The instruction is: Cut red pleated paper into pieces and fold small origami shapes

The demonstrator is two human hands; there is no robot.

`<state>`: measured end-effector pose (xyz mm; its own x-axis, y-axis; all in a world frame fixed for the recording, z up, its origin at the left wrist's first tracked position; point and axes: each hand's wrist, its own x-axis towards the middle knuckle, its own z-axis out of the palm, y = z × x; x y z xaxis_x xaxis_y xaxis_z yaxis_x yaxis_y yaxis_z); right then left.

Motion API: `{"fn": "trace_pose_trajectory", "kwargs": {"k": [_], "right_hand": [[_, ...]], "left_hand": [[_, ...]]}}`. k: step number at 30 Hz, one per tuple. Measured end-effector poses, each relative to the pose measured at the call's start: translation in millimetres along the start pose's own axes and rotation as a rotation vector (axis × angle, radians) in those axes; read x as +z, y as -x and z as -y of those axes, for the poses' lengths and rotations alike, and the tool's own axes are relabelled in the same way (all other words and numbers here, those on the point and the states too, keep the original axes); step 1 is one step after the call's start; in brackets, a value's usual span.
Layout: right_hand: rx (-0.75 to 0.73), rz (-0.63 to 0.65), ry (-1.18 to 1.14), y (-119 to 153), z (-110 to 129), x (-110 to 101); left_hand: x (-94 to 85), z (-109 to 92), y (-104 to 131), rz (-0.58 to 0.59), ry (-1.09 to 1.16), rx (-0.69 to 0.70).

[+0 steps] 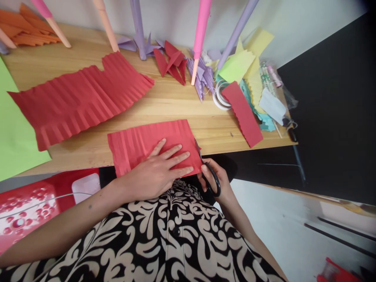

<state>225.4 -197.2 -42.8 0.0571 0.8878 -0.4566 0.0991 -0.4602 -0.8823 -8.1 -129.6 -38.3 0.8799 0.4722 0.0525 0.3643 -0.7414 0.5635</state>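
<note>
A creased sheet of red paper point(147, 137) lies at the table's front edge, its near side overhanging slightly. My left hand point(155, 168) rests flat on it with fingers spread, pressing it down. In my right hand point(219, 176) are black-handled scissors point(216, 184), their blades at the paper's right edge. Part of the lower blade is hidden. A larger pleated red paper point(85, 98) with a notch in its far edge lies behind and to the left.
Rolled paper tubes, such as a pink tube point(202, 31), stand along the back. Folded paper pieces, including a red folded shape point(173, 62), sit behind. Tape rolls point(221, 96), a red strip point(243, 115) and green paper point(17, 137) lie on the wooden table point(188, 105).
</note>
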Motion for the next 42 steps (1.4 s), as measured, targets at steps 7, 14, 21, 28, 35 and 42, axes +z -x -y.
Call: {"fn": "trace_pose_trajectory", "kwargs": {"k": [7,14,21,28,35,42], "right_hand": [[-0.014,-0.001,0.052,1,0,1],[0.003,0.016,-0.004,1,-3,2],[0.033,0.068,-0.085,2,3,3],[0.030,0.045,-0.051,-4,6,2],[0.010,0.003,-0.023,-6,7,7],[0.005,-0.001,0.012,-4,5,9]], "left_hand": [[0.1,0,0,-0.004,-0.002,-0.001],[0.2,0,1,-0.008,-0.010,-0.001],[-0.5,2,3,-0.034,0.021,0.024],[-2.9,1,3,-0.030,0.035,0.045],[-4.8,0,2,-0.011,0.042,0.032],[-4.0,0,3,-0.013,0.029,0.028]]}}
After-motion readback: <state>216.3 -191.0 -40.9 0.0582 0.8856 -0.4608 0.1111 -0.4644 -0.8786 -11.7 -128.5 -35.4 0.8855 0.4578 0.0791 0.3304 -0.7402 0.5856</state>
